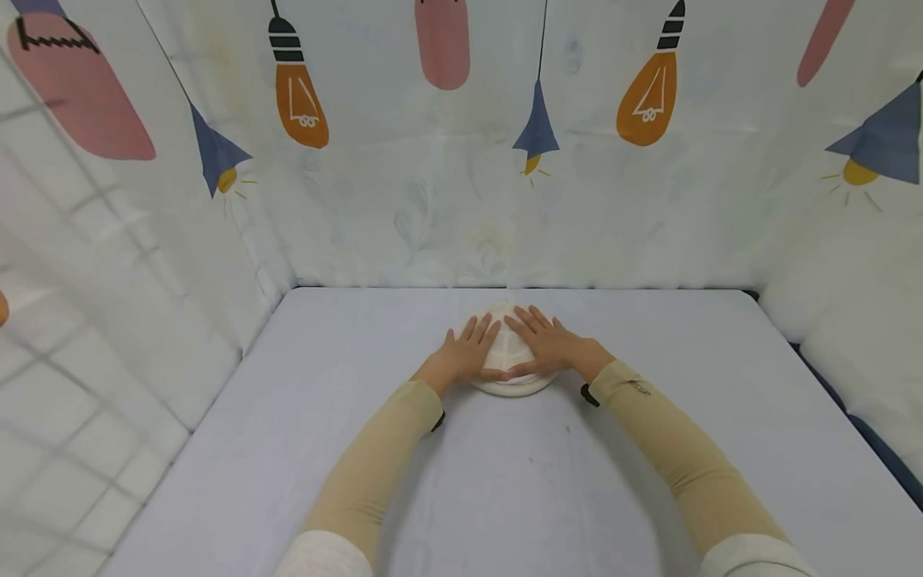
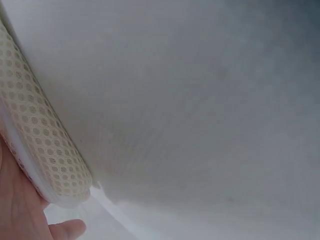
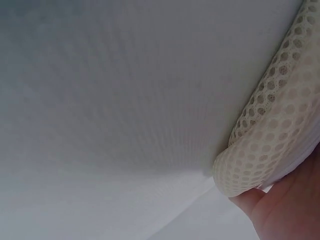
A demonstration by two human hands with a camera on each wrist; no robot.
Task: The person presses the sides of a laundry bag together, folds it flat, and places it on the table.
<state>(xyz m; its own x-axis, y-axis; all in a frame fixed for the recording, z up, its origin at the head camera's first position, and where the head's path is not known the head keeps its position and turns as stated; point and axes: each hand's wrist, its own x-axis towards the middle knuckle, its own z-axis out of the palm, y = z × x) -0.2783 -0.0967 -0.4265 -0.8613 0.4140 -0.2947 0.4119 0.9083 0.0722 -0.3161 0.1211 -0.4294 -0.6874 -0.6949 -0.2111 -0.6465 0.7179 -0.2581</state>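
A round cream mesh item (image 1: 508, 349) with a thick rolled rim lies near the far side of the table. My left hand (image 1: 465, 354) rests on its left half, fingers spread and pointing away from me. On the right half lies my right hand (image 1: 554, 348), its fingers likewise straight and fanned out. The two thumbs point inward and come close together near the front of the item. In the left wrist view the honeycomb mesh rim (image 2: 47, 142) runs beside the palm. The right wrist view shows the padded rim (image 3: 257, 160) next to the right hand (image 3: 295, 210).
A white-covered table (image 1: 519, 497) extends on all sides of the item. Behind it hangs a pale curtain (image 1: 447, 200) printed with lamps and bulbs. More pale fabric (image 1: 86, 336) with a grid pattern borders the left edge. A dark band (image 1: 883, 457) shows along the right edge.
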